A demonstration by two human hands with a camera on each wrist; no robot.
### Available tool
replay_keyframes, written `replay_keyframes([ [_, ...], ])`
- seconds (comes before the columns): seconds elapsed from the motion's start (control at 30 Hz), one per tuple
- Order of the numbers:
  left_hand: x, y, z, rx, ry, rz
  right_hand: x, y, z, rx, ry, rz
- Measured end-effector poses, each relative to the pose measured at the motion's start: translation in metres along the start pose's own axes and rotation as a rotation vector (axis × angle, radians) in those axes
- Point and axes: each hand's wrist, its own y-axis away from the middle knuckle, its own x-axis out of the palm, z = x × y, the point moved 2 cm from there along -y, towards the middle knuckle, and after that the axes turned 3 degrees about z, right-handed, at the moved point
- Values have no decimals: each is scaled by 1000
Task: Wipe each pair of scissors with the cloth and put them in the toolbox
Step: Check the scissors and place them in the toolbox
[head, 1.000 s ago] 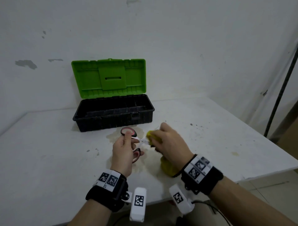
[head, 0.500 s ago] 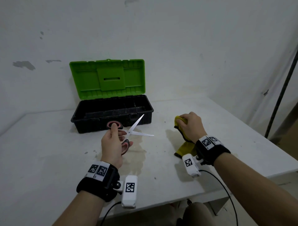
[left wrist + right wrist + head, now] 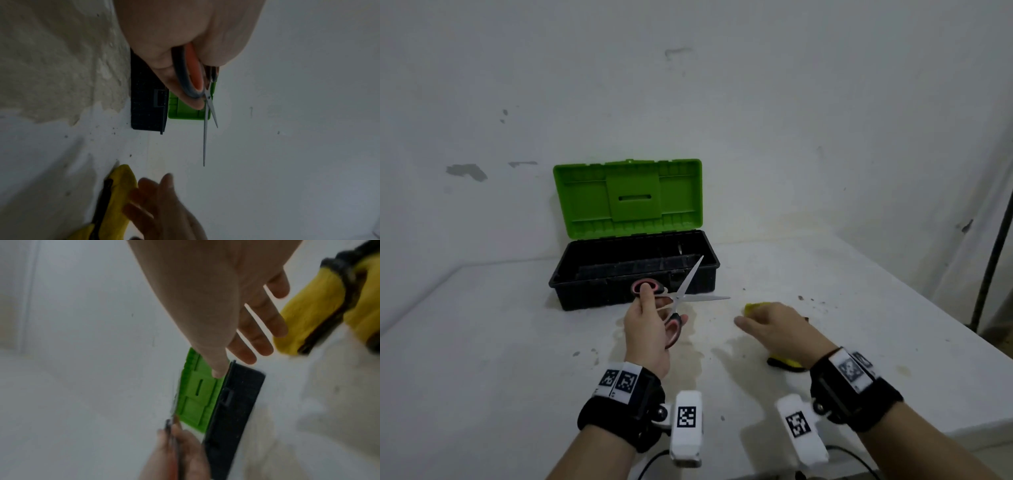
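My left hand (image 3: 650, 318) grips the red-and-grey handles of a pair of scissors (image 3: 681, 294), blades spread apart and pointing right, just in front of the toolbox (image 3: 592, 291). The toolbox is black with its green lid (image 3: 585, 198) standing open. The left wrist view shows the same scissors (image 3: 205, 129) held above the table. My right hand (image 3: 767, 325) hovers over the yellow cloth (image 3: 755, 306) on the table. Its fingers (image 3: 257, 331) are straight and spread, off the cloth (image 3: 312, 313). From the left wrist, the cloth (image 3: 121, 186) lies beside that hand (image 3: 160, 203).
The white table (image 3: 482, 342) has a wet stain under my hands and dark specks at the right. A wall stands close behind the toolbox. The table's right edge drops off near a dark pole (image 3: 993, 260).
One second ago the right hand held the cloth against the scissor blades. It then carried the cloth right, set it down and let go. The left hand lifted the scissors toward the toolbox.
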Motion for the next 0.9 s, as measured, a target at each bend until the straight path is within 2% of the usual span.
replay_keyframes([
  [0.13,13,7,5,38,-31,8,13,28,48,-139,-487,67],
  [0.3,21,19,8,42,9,55,27,25,75,-230,-713,122],
  [0.4,10,21,0,102,-29,73,23,22,74,-230,-785,137],
  [0.5,-10,16,-18,171,-143,124,12,16,70,-229,-734,92],
  [0.7,-40,11,-69,193,-600,418,-1,-2,85,-266,-727,83],
  [0.9,-51,-4,-99,209,-541,408,0,-14,127,-344,-839,74],
])
